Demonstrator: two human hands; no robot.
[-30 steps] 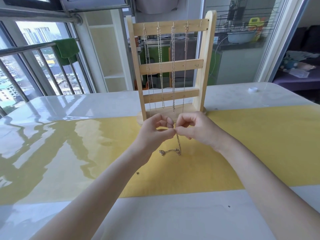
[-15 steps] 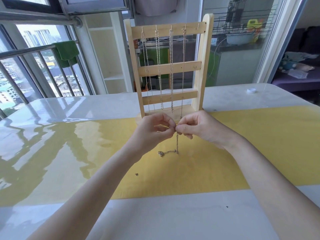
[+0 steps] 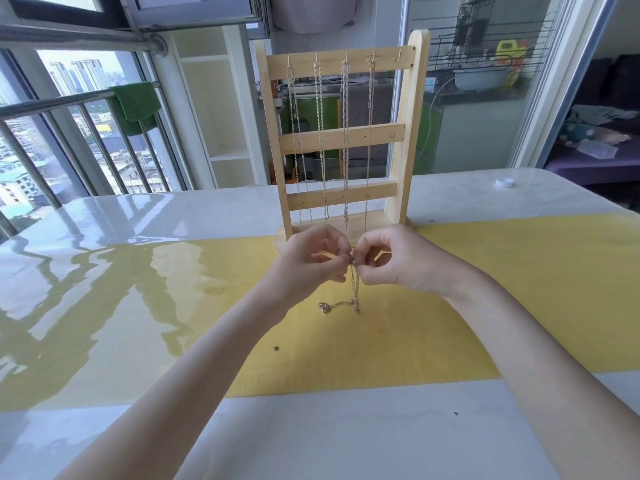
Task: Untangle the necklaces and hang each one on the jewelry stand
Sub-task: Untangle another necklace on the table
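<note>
Both hands, left hand [image 3: 311,263] and right hand [image 3: 391,259], pinch the top of a necklace [image 3: 354,289] between fingertips, its lower end trailing on the yellow mat [image 3: 502,289] on the tabletop [image 3: 207,209], just before the jewelry stand [image 3: 341,140] with four chains [image 3: 344,133] hung.

Glossy table [image 3: 138,216], yellow mat [image 3: 519,289], sunlit window [image 3: 69,109]

No legible text, labels or numbers anywhere.
</note>
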